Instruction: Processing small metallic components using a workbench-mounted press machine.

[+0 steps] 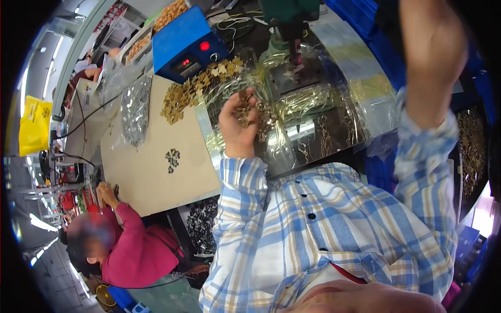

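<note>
My left hand (pixel 238 136) is palm up, left of a green press (pixel 289 11). Its fingers curl round a handful of small brass-coloured metal pieces (pixel 243 108). More of these loose pieces lie beside that hand on clear plastic film (pixel 213 96). Raised high at the far right, my right hand (pixel 434 44) is smeared by motion, and its fingers run out of the picture. The press's upright tool (pixel 296 55) stands over a dark metal block (pixel 295 78), apart from both hands.
A blue control box (pixel 180 47) stands behind a heap of flat brass pieces (pixel 180 101). Small dark parts (pixel 172 160) lie on the beige board (pixel 148 180), with a bag of silvery parts (pixel 136 112) beyond. A co-worker in a magenta top (pixel 138 253) sits at left.
</note>
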### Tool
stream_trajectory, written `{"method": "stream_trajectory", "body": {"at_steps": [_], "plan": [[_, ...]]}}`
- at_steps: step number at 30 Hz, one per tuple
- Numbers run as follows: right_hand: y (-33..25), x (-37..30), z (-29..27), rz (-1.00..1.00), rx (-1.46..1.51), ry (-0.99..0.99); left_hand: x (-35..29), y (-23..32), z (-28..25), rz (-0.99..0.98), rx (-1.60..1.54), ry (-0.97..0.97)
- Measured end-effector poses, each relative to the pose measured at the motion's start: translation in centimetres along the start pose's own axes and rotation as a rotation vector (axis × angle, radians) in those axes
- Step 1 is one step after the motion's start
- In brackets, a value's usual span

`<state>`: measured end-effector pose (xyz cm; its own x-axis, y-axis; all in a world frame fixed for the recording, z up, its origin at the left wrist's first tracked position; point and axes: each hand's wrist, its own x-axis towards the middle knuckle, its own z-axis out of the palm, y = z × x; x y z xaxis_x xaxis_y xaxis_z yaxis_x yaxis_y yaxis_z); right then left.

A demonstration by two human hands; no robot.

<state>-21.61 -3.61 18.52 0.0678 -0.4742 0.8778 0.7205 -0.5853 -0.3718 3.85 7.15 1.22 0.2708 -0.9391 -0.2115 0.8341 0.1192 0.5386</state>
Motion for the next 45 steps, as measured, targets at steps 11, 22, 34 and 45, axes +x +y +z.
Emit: {"method": "stream_trajectory", "body": {"at_steps": [11,22,34,45], "plan": [[8.1,-21.1,5.7,1.314,0.755,0.769,-4.0,-8.6,2.4,0.551,0.746,0.022],[8.0,-25.7,1.7,0.880,0.586,0.443,-3.4,-10.8,6.4,1.095,1.564,-0.386],[-11.8,-9.6,-11.2,-0.240,0.928,0.747,-4.4,-8.7,7.3,1.209,1.370,-0.431],[-9.1,-11.9,-10.2,0.149,0.967,0.639,-4.8,-0.8,-2.6,0.923,1.729,0.101]]}}
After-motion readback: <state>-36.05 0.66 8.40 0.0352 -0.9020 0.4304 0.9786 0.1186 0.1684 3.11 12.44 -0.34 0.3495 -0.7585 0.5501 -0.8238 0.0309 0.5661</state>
